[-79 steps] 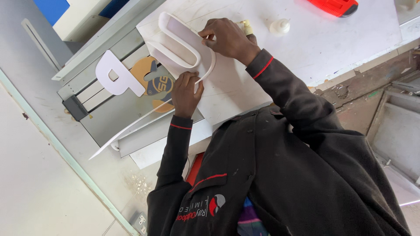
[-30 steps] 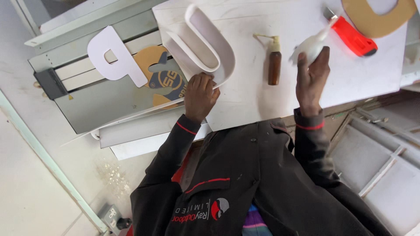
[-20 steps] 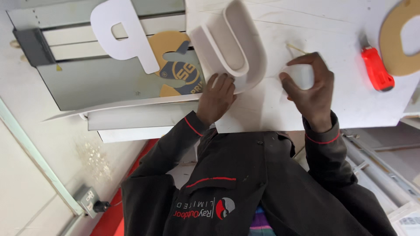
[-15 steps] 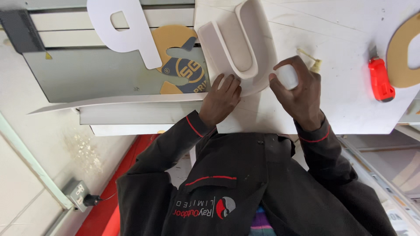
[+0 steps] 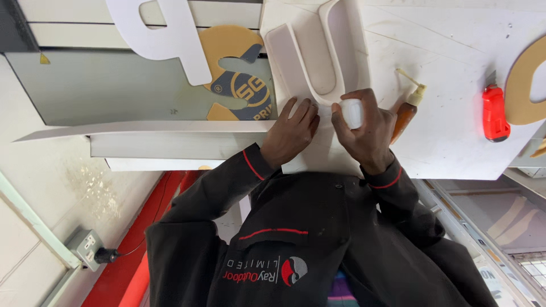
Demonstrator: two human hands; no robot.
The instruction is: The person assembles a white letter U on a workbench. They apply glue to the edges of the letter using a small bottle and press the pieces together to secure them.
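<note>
Near the middle of the frame, the left hand [image 5: 293,132] lay flat with its fingers spread, pressing on the lower end of a white U-shaped channel letter [image 5: 318,57]. Just beside it the right hand [image 5: 367,133] was curled around a small white bottle [image 5: 352,112], its tip against the same lower end of the letter. The letter lay with its hollow side up, running from the hands toward the top centre of the frame.

It rested on a white worktable [image 5: 455,136] filling the upper right, scuffed and marked with thin lines. To the right of the right hand lay a brown bottle with a pale nozzle [image 5: 405,113], touching the table and close to the knuckles. Further right sat a red-handled tool [image 5: 493,112], and at the right edge a tan curved cut-out [image 5: 526,85] was only partly in view.

Left of the hands, a flat white cut-out letter [image 5: 165,34] lay over a tan cut-out shape with a dark printed patch [image 5: 236,68], both on a grey-green panel [image 5: 114,85]. A long white strip [image 5: 142,128] ran along the panel's lower edge.

Below, the person's dark jacket with red piping [image 5: 307,239] filled the lower centre. In the lower left, a pale wall carried a grey socket with a black plug [image 5: 91,250], next to a red band [image 5: 142,239].
</note>
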